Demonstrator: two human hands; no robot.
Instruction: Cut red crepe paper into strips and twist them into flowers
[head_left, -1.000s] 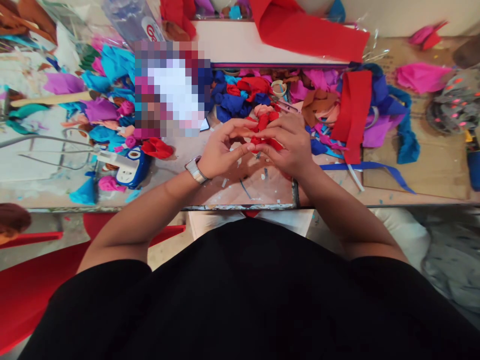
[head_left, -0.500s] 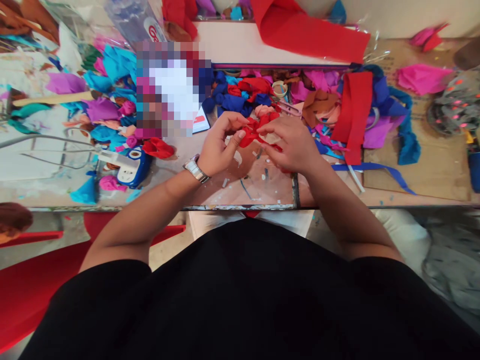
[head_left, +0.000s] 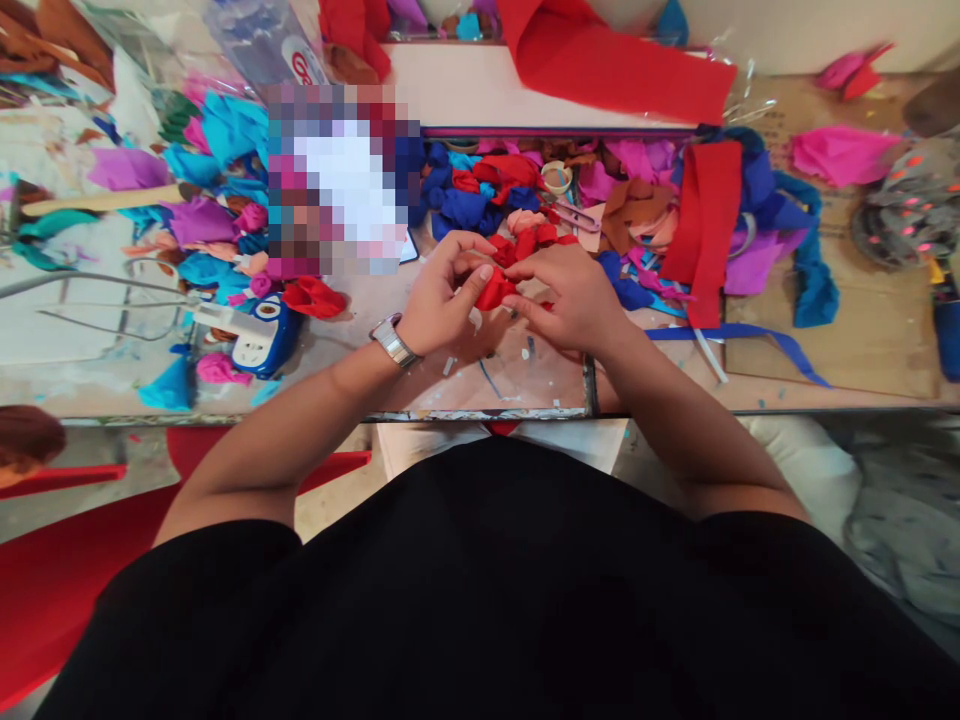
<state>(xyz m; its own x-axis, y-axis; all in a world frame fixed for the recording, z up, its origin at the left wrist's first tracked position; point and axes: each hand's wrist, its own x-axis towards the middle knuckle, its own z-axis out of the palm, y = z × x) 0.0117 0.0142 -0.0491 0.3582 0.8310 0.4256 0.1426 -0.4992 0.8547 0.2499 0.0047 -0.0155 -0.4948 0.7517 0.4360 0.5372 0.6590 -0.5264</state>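
Observation:
A small gathered piece of red crepe paper (head_left: 495,290) is held over the table, just in front of me. My left hand (head_left: 441,298), with a metal watch on its wrist, pinches it between thumb and curled fingers. From the other side, the thumb and forefinger of my right hand (head_left: 568,292) close on its right edge. The fingers hide part of the paper. Just beyond them lie more red crumpled pieces (head_left: 534,240) and a pink tool (head_left: 576,217), whose kind is unclear.
Blue crepe pieces (head_left: 461,208) and a tape roll (head_left: 556,178) lie farther back. At right are a folded red strip (head_left: 701,235) and cardboard (head_left: 847,350). A blue-and-white power socket (head_left: 262,338) with cables stands at left, near a pixelated phone-like area. Paper bits dot the table's front edge.
The red paper now shows as a fuller, rounder bunch between my fingers. My right hand has shifted slightly left and down, closer to my left hand, which has barely moved.

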